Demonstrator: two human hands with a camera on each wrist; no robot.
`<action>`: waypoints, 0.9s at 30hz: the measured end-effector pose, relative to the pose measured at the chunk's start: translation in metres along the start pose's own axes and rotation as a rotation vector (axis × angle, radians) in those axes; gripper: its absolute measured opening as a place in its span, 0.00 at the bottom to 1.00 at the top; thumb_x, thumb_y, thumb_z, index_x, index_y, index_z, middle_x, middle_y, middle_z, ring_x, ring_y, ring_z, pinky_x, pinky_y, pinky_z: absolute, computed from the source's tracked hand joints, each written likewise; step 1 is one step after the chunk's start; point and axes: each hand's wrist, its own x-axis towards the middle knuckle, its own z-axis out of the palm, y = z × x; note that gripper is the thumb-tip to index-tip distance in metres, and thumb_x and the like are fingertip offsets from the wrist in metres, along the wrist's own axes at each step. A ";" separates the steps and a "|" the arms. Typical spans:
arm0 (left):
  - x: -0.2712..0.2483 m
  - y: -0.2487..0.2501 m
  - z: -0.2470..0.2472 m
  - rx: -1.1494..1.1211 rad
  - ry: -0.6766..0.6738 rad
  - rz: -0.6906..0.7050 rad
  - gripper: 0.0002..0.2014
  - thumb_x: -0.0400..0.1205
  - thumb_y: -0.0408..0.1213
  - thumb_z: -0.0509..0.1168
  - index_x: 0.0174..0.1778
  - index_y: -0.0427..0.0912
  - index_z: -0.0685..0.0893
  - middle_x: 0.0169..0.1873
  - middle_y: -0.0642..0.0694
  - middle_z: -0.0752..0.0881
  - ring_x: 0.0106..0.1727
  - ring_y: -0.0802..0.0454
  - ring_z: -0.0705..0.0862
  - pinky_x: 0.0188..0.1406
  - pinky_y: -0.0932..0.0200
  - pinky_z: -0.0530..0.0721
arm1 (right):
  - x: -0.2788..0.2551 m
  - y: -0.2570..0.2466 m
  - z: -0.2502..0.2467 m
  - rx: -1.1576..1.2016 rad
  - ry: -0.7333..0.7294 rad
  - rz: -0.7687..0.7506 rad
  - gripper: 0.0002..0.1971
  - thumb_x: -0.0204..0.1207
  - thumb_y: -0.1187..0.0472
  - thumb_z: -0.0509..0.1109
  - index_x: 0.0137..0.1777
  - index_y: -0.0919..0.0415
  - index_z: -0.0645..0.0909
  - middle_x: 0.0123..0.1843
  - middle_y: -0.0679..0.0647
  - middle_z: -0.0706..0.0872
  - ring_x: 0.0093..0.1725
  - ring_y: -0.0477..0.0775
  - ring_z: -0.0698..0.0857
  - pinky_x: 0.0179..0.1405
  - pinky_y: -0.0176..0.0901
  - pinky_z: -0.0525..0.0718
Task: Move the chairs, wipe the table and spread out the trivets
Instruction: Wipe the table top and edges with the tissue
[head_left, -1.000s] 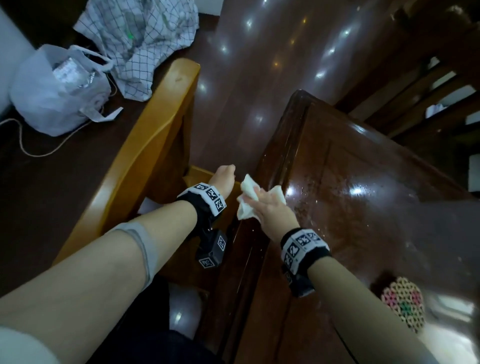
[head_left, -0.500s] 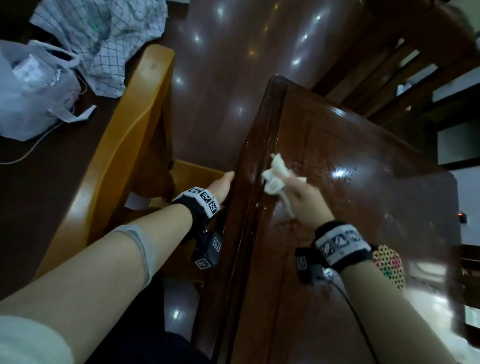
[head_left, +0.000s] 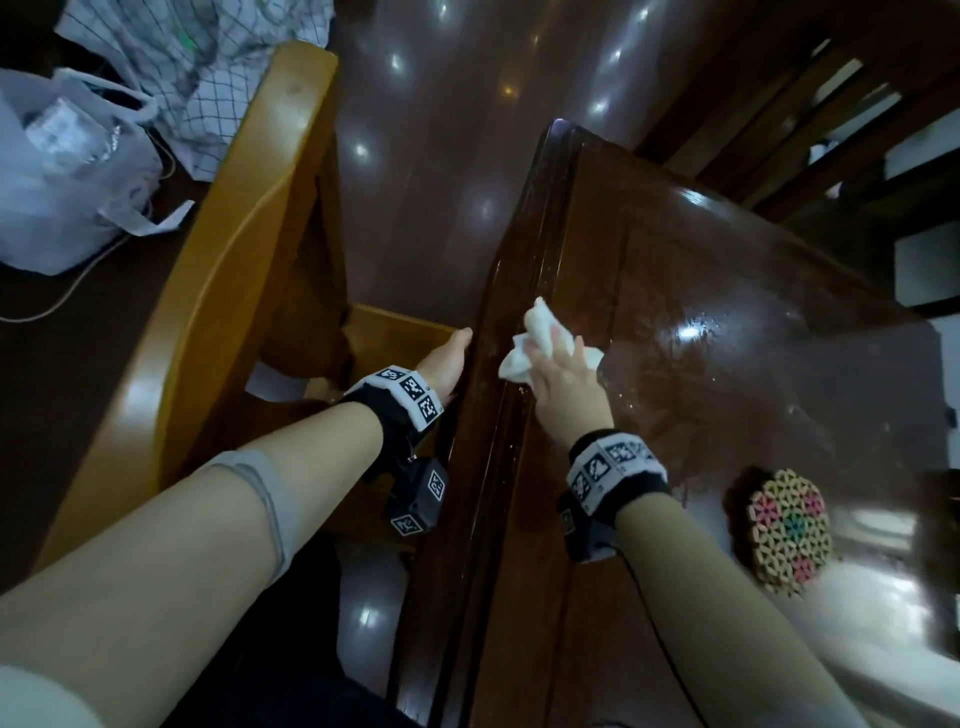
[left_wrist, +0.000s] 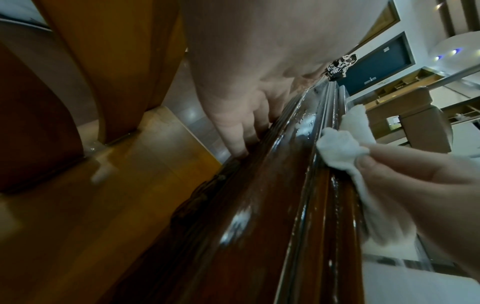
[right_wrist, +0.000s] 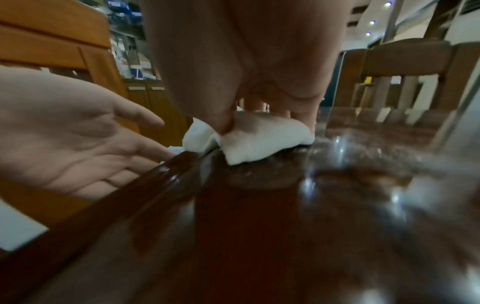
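My right hand (head_left: 563, 376) pinches a crumpled white cloth (head_left: 524, 348) and presses it on the dark glossy table (head_left: 727, 338), just inside its left edge. The right wrist view shows the thumb and fingers on the cloth (right_wrist: 259, 139). My left hand (head_left: 451, 358) lies flat beside that edge, palm up (right_wrist: 78, 148), fingers straight and touching the table's side moulding (left_wrist: 259, 205). A round woven trivet (head_left: 789, 535) with coloured dots lies on the table near my right forearm. A light wooden chair (head_left: 223, 291) stands to the left of the table.
A dark wooden chair (head_left: 779, 104) stands beyond the table's far right corner. On the dark floor at the left lie a white plastic bag (head_left: 67, 171) and a checked cloth (head_left: 208, 67). Wet streaks shine on the tabletop.
My right hand has slid the cloth from over the table's edge onto the top and a little farther from me. The left hand has stayed beside the edge.
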 end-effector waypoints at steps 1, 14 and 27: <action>0.001 -0.002 0.001 0.020 -0.007 0.015 0.25 0.80 0.62 0.50 0.58 0.49 0.82 0.53 0.52 0.84 0.56 0.52 0.80 0.59 0.54 0.75 | -0.011 -0.004 0.007 0.009 0.015 -0.014 0.25 0.86 0.65 0.57 0.82 0.50 0.62 0.86 0.55 0.54 0.83 0.69 0.53 0.74 0.68 0.70; -0.013 -0.022 0.009 0.180 -0.004 0.110 0.34 0.81 0.60 0.46 0.78 0.43 0.71 0.76 0.44 0.73 0.76 0.43 0.71 0.79 0.43 0.64 | -0.139 -0.005 0.019 0.521 -0.019 0.046 0.15 0.85 0.60 0.60 0.67 0.47 0.82 0.57 0.48 0.87 0.44 0.35 0.82 0.43 0.29 0.78; 0.029 -0.031 -0.007 0.248 -0.006 0.277 0.32 0.76 0.64 0.45 0.61 0.50 0.84 0.58 0.50 0.86 0.62 0.51 0.83 0.67 0.47 0.75 | 0.002 0.082 0.003 0.286 -0.064 0.532 0.28 0.84 0.48 0.40 0.85 0.48 0.50 0.87 0.57 0.41 0.84 0.69 0.43 0.79 0.74 0.48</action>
